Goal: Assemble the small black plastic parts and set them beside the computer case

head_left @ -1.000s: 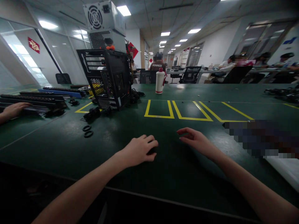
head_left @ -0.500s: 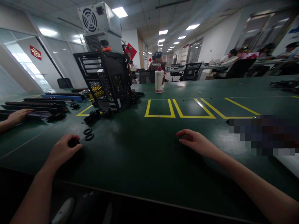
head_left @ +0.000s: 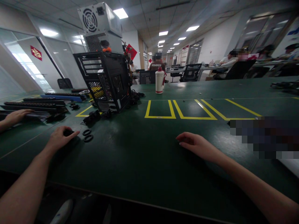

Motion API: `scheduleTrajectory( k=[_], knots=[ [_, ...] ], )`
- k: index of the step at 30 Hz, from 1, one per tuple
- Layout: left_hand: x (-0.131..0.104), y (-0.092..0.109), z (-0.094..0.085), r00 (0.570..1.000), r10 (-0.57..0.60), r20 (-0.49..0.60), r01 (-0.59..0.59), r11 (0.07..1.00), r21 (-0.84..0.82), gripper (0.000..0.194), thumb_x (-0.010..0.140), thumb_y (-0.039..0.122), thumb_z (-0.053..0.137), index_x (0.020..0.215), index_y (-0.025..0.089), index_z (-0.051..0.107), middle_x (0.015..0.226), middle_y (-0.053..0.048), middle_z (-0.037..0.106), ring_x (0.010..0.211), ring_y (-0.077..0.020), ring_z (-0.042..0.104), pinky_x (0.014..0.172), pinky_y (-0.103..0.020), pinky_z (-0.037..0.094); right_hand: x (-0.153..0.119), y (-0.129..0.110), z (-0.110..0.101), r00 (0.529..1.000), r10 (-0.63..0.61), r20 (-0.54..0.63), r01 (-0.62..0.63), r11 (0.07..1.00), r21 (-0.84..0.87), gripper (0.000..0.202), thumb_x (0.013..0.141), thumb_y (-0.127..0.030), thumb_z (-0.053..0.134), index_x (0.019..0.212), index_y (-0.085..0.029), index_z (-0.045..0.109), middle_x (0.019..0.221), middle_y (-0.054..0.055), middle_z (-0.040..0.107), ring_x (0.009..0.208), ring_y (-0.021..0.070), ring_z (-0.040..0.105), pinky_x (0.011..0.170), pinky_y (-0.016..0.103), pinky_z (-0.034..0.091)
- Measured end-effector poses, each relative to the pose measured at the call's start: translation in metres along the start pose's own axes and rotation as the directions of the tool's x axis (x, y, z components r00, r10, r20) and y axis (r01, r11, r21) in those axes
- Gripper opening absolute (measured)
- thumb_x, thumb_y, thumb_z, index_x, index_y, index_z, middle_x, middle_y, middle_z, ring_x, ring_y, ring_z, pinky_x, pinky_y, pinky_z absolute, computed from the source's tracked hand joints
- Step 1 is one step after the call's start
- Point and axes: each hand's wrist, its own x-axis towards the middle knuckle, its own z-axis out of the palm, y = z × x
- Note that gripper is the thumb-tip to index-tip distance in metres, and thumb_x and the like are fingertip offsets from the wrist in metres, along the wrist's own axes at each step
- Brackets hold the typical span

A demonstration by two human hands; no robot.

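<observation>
On the left side of the green table, my left hand curls over a small black object whose kind I cannot make out, as the fingers mostly cover it. Just right of that hand lie two black rings. My right hand rests loosely curved near the middle right, thumb and fingers apart, with nothing between them.
A black open computer case stands at the back left, with a power supply stacked above it. Black cables lie at its foot. Another person's hand touches dark strips. A white bottle stands behind yellow tape outlines.
My left hand, with the small black object, has shifted slightly up and to the left, away from the two rings. My right hand has barely moved.
</observation>
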Motion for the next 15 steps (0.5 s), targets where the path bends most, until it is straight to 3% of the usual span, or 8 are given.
scheduleTrajectory(
  k=[6,15],
  knots=[
    [-0.0009,0.0016,0.0008,0.996,-0.084,-0.039,0.084,0.996,-0.016,0.029,0.069,0.042,0.047,0.087,0.02,0.05,0.096,0.001,0.049,0.088,-0.0147,0.048,0.072,-0.021,0.039,0.0022,0.0016,0.0013,1.0,-0.015,0.009,0.015,1.0,0.009,0.026,0.074,-0.03,0.052,0.098,-0.022,0.055,0.1,0.003,0.058,0.091,0.0175,0.056,0.084,0.036,0.045],
    [0.0005,-0.0044,-0.0083,0.998,0.038,0.059,-0.038,0.999,0.005,0.032,0.066,0.038,0.05,0.093,0.02,0.053,0.099,0.001,0.055,0.088,-0.0147,0.05,0.075,-0.019,0.038,-0.0009,-0.0004,0.0012,0.999,-0.022,0.032,0.023,1.0,-0.013,0.026,0.075,-0.031,0.05,0.1,-0.023,0.055,0.101,0.003,0.058,0.09,0.0169,0.056,0.082,0.036,0.045]
  ],
)
